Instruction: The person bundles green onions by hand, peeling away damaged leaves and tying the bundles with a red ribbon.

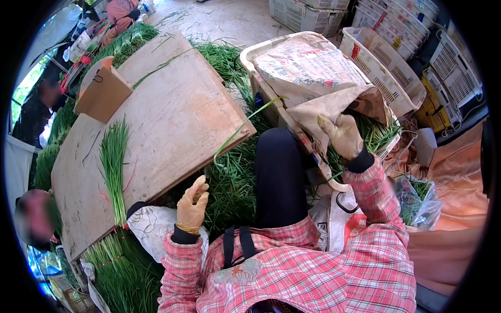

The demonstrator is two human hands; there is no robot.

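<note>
nearest the camera, the person's left hand sits in a yellowish glove just below the wooden board's near edge, fingers loosely curled and part open, gripping nothing that shows; it hovers over the loose green chives heaped between the board and the person's dark trouser leg, where stalks are within easy reach. a white patterned bag lies just beside that hand.

the right hand, also gloved, is lifted higher and reaches into the mouth of a paper-lined sack set in a pale plastic crate. its fingers are bent around the folded sack edge, seemingly pulling the flap back so the greens inside show; whether it also pinches stalks cannot be told. the crate stands close at the right knee, so its contents can be drawn out without leaning.

on the wooden board, tilted across the lap area as a work surface, one tidy bundle of chives lies lengthwise, roots toward the person, apart from the loose heap. a cardboard box rests at the board's far left corner.

farther off, stacked white crates line the right side, and another person crouches by more greens at the far end.
</note>
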